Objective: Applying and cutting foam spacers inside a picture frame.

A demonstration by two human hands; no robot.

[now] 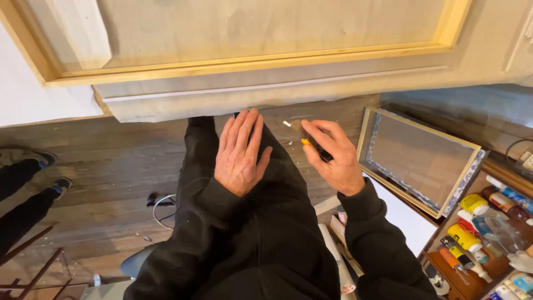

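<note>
— So, where are your hands sitting?

— Your left hand (240, 153) lies flat on your black trouser leg (277, 194), palm down, fingers spread and holding nothing. Your right hand (331, 155) is just beside it, curled shut around a small dark tool with a yellow part (311, 143) — you pinch it between thumb and fingertips, its tip pointing up and left toward the wooden panel.

— And what kind of tool is it?

— You cannot tell from this view; most of it is hidden inside your fist. It hovers over the dark plank floor (111, 166), near your knee, just below the lower edge of the pale wooden door panel (266, 33). A small white chip (286, 123) lies on the floor close to the tool's tip.

— What surrounds you?

— To your right a framed panel with a pale wood rim (417, 161) leans on the floor. Beyond it sits a wooden tray (472, 280) packed with bottles, several with yellow caps (473, 203). At the far left another person's dark trouser legs and shoes (39, 166) stand on the planks — well apart from your hands. A thin white cable loop (162, 208) lies on the floor by your left sleeve.
</note>
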